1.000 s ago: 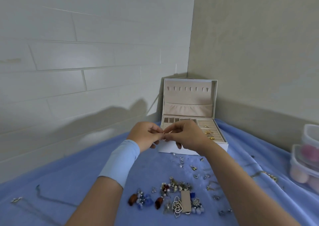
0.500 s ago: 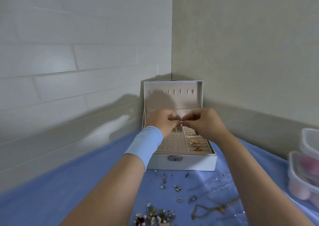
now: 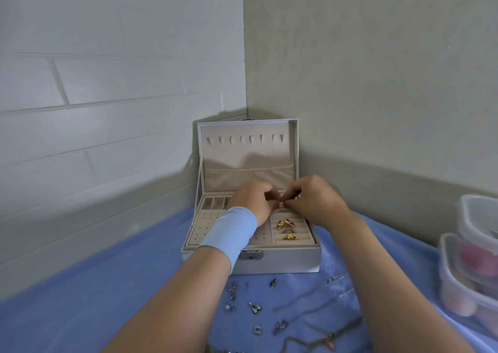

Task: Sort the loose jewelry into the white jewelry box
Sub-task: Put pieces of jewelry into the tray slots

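Observation:
The white jewelry box (image 3: 280, 262) stands open in the wall corner, its lid upright. Two gold pieces (image 3: 285, 223) lie in the ring rolls on its right side. My left hand (image 3: 254, 199) and my right hand (image 3: 314, 200) meet above the tray, fingertips pinching a tiny piece of jewelry (image 3: 282, 200) between them; it is too small to identify. A light blue wristband sits on my left wrist. Loose earrings (image 3: 254, 307) and thin chains (image 3: 320, 336) lie on the blue cloth in front of the box.
Stacked clear plastic containers (image 3: 469, 266) with pink contents stand at the right edge. A blue cloth (image 3: 94, 298) covers the table. Walls close in behind and left of the box.
The view has moved closer to the box and turned to face it. Both hands, still pinching the tiny piece together, have moved forward over the box tray.

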`<state>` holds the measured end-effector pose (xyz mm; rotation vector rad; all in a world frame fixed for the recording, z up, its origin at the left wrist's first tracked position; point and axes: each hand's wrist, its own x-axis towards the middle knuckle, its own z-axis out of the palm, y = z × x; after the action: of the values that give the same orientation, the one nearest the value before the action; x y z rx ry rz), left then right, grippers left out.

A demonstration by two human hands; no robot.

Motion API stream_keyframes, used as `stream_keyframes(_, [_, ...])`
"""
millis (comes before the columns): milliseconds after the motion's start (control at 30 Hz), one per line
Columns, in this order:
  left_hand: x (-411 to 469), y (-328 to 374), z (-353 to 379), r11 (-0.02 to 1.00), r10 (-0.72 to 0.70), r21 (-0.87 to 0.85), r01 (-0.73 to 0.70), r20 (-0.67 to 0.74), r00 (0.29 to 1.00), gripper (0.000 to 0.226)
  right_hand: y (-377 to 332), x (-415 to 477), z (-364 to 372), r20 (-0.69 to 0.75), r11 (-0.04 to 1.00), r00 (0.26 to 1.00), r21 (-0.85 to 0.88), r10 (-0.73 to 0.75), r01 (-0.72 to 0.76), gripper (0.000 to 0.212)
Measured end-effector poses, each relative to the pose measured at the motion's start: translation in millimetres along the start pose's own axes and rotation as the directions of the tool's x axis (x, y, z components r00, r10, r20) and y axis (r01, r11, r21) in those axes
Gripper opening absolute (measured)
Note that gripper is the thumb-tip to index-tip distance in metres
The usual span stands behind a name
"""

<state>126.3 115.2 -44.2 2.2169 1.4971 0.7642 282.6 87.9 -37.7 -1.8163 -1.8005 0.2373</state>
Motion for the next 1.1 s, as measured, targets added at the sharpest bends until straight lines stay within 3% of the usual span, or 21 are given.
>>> stream_keyframes(333, [-9.7, -0.6, -6.9, 0.984, 0.064, 0.157, -0.084, 0.129, 0.990, 0.028, -7.3, -5.7, -7.3, 0.135, 0.995, 0.990, -0.087, -0.032, 0.044, 0.022])
stream_keyframes(467, [-20.4, 0.3, -16.3, 0.983, 0.054, 0.162, -0.080, 0.158, 0.986, 0.033, -14.9, -12.9, -11.0, 0.066, 0.992, 0.996, -0.104, -0.066, 0.073, 0.023])
stream_keyframes(600, [-45.0, -5.6, -38.2, 0.985, 0.079, 0.150, -0.087, 0.062, 0.995, 0.028, -38.9, -29.7, -18.5, 0.014, 0.985, 0.985, 0.005, -0.172, 0.171, 0.012])
stream_keyframes(700, [-71.5, -12.7, -57.6, 0.995, 0.075, 0.061, -0.074, -0.013, 0.997, 0.016, -61.5, -50.4, -21.7, 0.100, 0.972, 0.969, 0.084, -0.227, 0.219, 0.009])
stream_keyframes(800, [-102.2, -21.0, -74.1, 0.999, 0.041, 0.016, -0.041, 0.015, 0.999, 0.009, -82.7, -74.5, -17.8, 0.185, 0.961, 0.946, 0.123, -0.266, 0.246, 0.009])
stream_keyframes(1000, [-168.3, -51.1, -104.6, 0.985, -0.109, 0.152, 0.082, 0.184, 0.977, 0.017, -132.6, -111.2, 22.9, 0.377, 0.955, 0.879, 0.059, -0.291, 0.291, 0.015])
stream_keyframes(1100, [-203.5, -76.2, -130.5, 0.962, -0.193, 0.232, 0.145, 0.202, 0.960, 0.014, -168.4, -127.5, 47.3, 0.465, 0.939, 0.823, 0.059, -0.326, 0.338, 0.013])
